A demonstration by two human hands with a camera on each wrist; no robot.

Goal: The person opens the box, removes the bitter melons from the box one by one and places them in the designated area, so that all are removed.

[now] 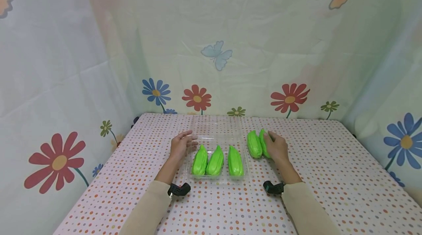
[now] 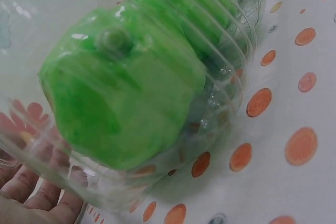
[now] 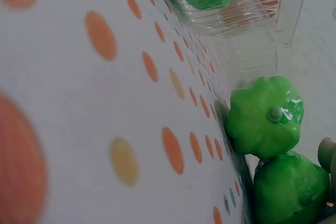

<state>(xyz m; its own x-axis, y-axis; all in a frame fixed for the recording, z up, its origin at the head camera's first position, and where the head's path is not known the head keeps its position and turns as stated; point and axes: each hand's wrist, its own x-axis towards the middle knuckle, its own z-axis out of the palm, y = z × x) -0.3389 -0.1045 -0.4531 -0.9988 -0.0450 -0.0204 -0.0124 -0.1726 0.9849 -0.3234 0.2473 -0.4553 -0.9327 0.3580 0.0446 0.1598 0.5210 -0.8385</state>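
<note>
Flowered backdrop: pale cloth (image 1: 250,44) with printed blooms and butterflies hangs behind a pinkish spotted tabletop (image 1: 214,213).
Clear box: we have a ribbed, transparent plastic container (image 1: 225,154) mid-table, its see-through lid (image 1: 215,128) folded back flat behind it.
Inside the box: three glossy, bright-green, ridged, pointed gourds (image 1: 215,161), two side by side at left, then a gap, then one at right.
Right of the box: a matching inner gourd (image 1: 254,145) lies just beside the outermost gourd (image 1: 265,149).
Right hand: here we are, the right hand (image 1: 278,147) curls fingers and thumb around that outermost gourd; how firmly, we cannot tell.
Left hand: the left hand (image 1: 180,146) rests loose-fingered at the box's left edge, grasping no gourd.
Gourd step: we'd call it taking hold; the next move calls for a steady lift clear of its neighbour.
Lettering: we spot no readable brand, label or writing.
</note>
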